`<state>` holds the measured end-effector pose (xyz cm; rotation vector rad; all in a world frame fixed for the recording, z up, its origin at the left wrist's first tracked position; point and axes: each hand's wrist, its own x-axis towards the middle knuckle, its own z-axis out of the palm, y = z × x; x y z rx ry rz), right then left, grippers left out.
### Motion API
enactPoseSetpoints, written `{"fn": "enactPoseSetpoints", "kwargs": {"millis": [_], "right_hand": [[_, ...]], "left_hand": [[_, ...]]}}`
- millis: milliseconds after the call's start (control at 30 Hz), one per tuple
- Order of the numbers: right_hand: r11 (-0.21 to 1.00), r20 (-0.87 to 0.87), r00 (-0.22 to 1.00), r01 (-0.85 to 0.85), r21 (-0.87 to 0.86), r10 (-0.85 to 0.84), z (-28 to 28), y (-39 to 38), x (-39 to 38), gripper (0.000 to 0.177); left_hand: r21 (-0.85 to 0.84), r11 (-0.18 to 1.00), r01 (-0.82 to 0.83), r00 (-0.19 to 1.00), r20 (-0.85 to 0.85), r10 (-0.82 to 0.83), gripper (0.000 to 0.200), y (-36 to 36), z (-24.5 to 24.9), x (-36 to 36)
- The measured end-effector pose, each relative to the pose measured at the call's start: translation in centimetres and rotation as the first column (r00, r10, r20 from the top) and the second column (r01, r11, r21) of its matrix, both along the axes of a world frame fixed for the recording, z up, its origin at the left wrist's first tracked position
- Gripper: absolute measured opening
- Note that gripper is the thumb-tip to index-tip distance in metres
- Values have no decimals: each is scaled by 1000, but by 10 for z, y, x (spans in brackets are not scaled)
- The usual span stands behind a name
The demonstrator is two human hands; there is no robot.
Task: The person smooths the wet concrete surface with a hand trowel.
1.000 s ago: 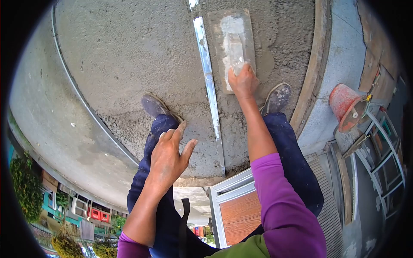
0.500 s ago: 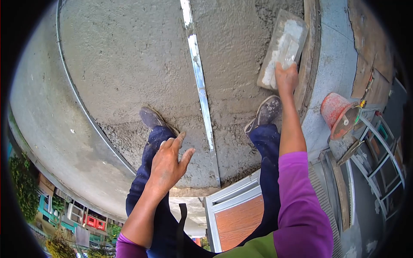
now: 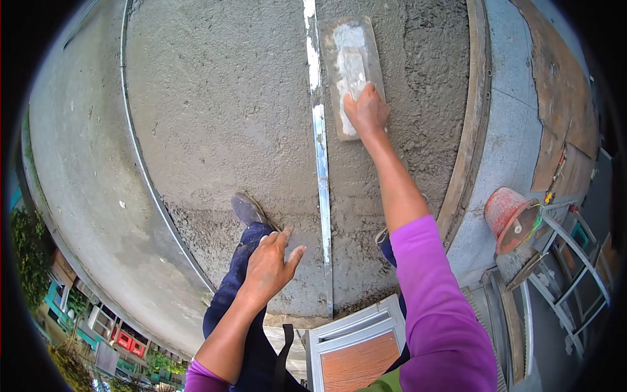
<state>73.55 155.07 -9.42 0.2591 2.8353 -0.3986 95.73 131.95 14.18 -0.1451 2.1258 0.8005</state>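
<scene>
My right hand (image 3: 367, 112) is wrapped round the handle of a large rectangular float (image 3: 373, 62), smeared with pale cement. The float lies flat on rough wet concrete (image 3: 215, 98), just right of a long metal strip (image 3: 321, 150) that runs down the middle. My left hand (image 3: 269, 266) hovers above my leg and the concrete, with its fingers apart and nothing in it. One dark shoe (image 3: 247, 208) stands on the concrete beyond that hand; the other is mostly hidden behind my right arm.
A curved metal edge (image 3: 138, 153) bounds the concrete on the left, a wooden board (image 3: 471, 130) on the right. At the right are a red bucket (image 3: 503, 212) and a metal frame (image 3: 568, 281). A panelled door (image 3: 359, 362) shows below.
My right hand has swept the float leftward from beside the wooden board to the metal strip. My left hand stays open and raised. The view has shifted slightly.
</scene>
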Motion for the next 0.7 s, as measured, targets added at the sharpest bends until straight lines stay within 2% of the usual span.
{"fn": "enactPoseSetpoints", "kwargs": {"millis": [133, 233, 333, 467, 567, 600, 700], "right_hand": [[998, 49, 997, 63, 4, -63, 6, 13, -73, 52], [990, 20, 991, 135, 34, -136, 11, 53, -89, 54], [958, -53, 962, 273, 92, -270, 13, 104, -86, 53], [911, -50, 925, 379, 163, -377, 30, 156, -38, 52], [940, -64, 961, 275, 202, -268, 43, 146, 10, 49], [961, -94, 969, 239, 140, -227, 45, 130, 21, 48], [994, 55, 993, 103, 29, -105, 53, 63, 10, 49]], "left_hand": [[-13, 1000, -6, 1000, 21, 6, 53, 1, 2, -12], [-16, 1000, -8, 1000, 22, 9, 53, 2, 3, -17], [-6, 1000, -16, 1000, 14, 16, 53, 3, 5, -17], [14, 999, -36, 999, 22, 36, 53, 1, 8, -17], [22, 998, -51, 998, 27, 51, 54, 0, 10, -24], [18, 998, -55, 998, 28, 54, 54, -1, 12, -28], [13, 997, -77, 997, 0, 77, 55, -3, 9, -33]]}}
